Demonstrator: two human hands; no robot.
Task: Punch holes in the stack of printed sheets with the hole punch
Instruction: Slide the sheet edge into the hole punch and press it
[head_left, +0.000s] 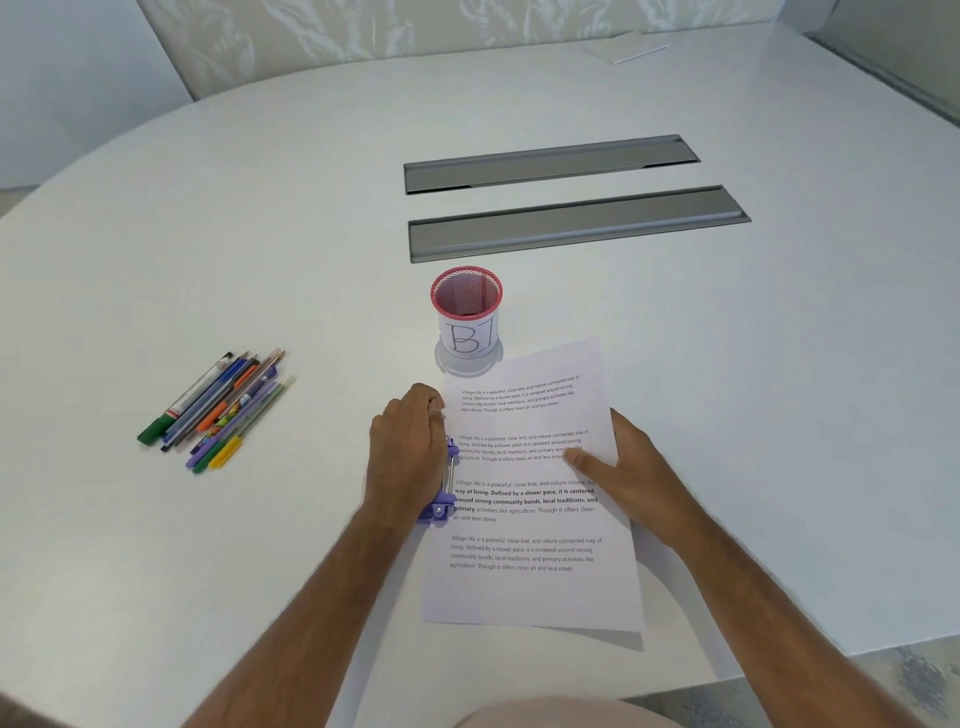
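Observation:
A stack of printed sheets (524, 582) lies on the white table, slightly rotated, with several paragraphs of text. Its left edge sits in a purple hole punch (441, 506), which is mostly hidden under my left hand (408, 457). That hand is closed over the top of the punch. My right hand (623, 473) holds the stack at its right edge, thumb on top of the page and fingers under or beside it.
A pink mesh pen cup (466, 312) labelled "B1" stands just beyond the sheets. A bunch of pens and markers (218, 410) lies to the left. Two grey cable trays (571, 223) are set into the table farther back. The table's front edge is near my body.

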